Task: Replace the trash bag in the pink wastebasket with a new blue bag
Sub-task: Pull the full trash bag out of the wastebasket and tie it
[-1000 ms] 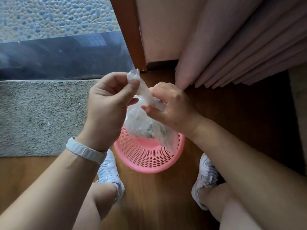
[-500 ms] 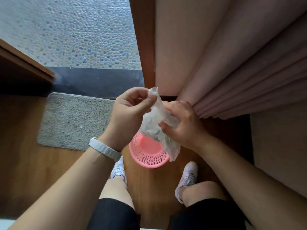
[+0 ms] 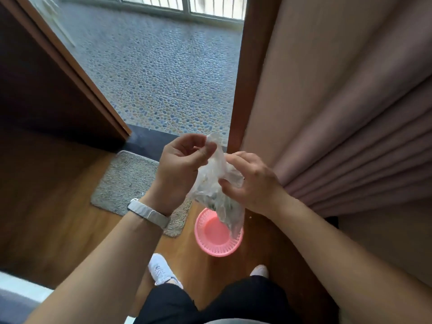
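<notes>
Both the left hand (image 3: pixel 181 166) and right hand (image 3: pixel 253 183) pinched the translucent filled plastic bag (image 3: pixel 216 183) above the round pink mesh plastic wastebasket (image 3: pixel 216 239).

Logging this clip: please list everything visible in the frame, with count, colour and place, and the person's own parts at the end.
clear trash bag: one, see-through with dark rubbish inside, pinched between both hands, hanging over the wastebasket
wastebasket: one, pink mesh, on the wooden floor, no liner in it
mat: one, grey, by the doorway
curtain: one, dusty pink, pleated, on the right
door frame: one, brown wood, centre
pebble floor: blue-grey, outside the door
wooden floor: brown, underfoot
shoes: two, white, near the wastebasket
wristband: one, pale grey, left wrist
left hand: grips the bag's top
right hand: grips the bag lower down
</notes>
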The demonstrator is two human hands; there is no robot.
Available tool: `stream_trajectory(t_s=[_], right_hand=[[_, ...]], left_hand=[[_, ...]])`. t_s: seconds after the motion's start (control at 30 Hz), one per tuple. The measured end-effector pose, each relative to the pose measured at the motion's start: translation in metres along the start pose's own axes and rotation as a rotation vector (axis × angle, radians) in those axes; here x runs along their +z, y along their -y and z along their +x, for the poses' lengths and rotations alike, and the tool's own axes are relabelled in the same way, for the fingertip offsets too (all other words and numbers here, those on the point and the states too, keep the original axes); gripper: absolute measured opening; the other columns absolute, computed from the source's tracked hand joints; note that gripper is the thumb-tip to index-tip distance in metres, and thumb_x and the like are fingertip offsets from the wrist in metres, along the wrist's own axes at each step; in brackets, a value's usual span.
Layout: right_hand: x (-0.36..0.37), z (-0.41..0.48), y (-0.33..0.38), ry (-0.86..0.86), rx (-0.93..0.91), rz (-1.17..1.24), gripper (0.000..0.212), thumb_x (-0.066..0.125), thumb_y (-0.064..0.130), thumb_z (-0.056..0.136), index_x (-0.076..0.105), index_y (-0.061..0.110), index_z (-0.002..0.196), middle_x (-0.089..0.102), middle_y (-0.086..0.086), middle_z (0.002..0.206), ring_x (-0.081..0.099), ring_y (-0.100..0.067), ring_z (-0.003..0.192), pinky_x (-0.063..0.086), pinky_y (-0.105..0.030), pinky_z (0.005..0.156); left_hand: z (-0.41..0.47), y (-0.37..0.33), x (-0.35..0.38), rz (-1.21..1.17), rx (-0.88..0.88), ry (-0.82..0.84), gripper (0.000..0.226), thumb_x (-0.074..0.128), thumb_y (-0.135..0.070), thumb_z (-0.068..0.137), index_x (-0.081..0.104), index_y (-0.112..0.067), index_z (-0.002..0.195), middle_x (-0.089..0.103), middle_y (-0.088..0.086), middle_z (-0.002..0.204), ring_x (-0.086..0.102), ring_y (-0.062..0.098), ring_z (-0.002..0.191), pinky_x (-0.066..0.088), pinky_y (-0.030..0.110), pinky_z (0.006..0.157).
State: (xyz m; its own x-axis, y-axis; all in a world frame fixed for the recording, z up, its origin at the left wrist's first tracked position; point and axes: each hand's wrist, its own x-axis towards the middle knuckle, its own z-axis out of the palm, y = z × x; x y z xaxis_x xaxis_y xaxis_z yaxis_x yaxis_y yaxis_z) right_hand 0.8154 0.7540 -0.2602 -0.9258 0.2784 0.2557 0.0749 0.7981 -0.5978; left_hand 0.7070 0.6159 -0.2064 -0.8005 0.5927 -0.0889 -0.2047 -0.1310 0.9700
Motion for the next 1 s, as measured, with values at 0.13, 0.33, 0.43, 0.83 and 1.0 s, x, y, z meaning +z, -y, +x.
stream_trajectory(t_s=[0.13,0.33,0.43,0.83,1.0], right_hand=[[0.016,0.03,0.057,-0.097,-0.05,-0.02,0.047,0.063,0.042,0.077,0.065,0.016,0.116,0.067,-0.002,0.109,0.062,-0.026,0.1,0.053,-0.039,0.084],[0.06,0.092,0.148,-0.19,-0.175,-0.037,0.04,0.073,0.03,0.076,0.066,0.011,0.11,0.068,-0.002,0.104,0.058,-0.017,0.094,0.047,-0.032,0.087],[0.085,0.122,0.192,-0.212,-0.205,-0.02,0.039,0.072,0.032,0.077,0.065,0.012,0.111,0.067,-0.001,0.102,0.056,-0.015,0.091,0.046,-0.03,0.083],[0.153,0.222,0.322,-0.089,-0.442,0.04,0.039,0.064,0.041,0.079,0.065,0.015,0.108,0.068,0.0,0.098,0.061,-0.023,0.089,0.047,-0.03,0.076],[0.189,0.264,0.347,-0.013,-0.525,0.103,0.04,0.065,0.041,0.079,0.062,0.019,0.112,0.067,-0.001,0.1,0.06,-0.025,0.092,0.048,-0.03,0.075]], left_hand=[[0.0,-0.045,-0.048,-0.007,0.055,-0.02,0.011,0.074,-0.02,0.073,0.069,-0.015,0.081,0.067,-0.006,0.073,0.06,0.01,0.07,0.051,0.023,0.064],[0.007,-0.112,-0.148,-0.072,0.13,0.032,0.009,0.072,-0.013,0.071,0.072,-0.022,0.072,0.068,-0.01,0.07,0.061,0.007,0.068,0.05,0.021,0.064],[0.009,-0.142,-0.198,-0.09,0.164,0.029,0.014,0.078,-0.01,0.072,0.073,-0.023,0.072,0.068,-0.009,0.071,0.061,0.009,0.069,0.049,0.023,0.064],[-0.005,-0.223,-0.336,-0.043,0.274,-0.223,0.015,0.077,-0.018,0.075,0.069,-0.011,0.086,0.066,-0.001,0.079,0.06,0.015,0.077,0.05,0.029,0.069],[0.0,-0.237,-0.377,0.037,0.29,-0.349,0.011,0.071,-0.023,0.078,0.069,-0.016,0.086,0.067,-0.007,0.08,0.061,0.011,0.081,0.051,0.025,0.069]])
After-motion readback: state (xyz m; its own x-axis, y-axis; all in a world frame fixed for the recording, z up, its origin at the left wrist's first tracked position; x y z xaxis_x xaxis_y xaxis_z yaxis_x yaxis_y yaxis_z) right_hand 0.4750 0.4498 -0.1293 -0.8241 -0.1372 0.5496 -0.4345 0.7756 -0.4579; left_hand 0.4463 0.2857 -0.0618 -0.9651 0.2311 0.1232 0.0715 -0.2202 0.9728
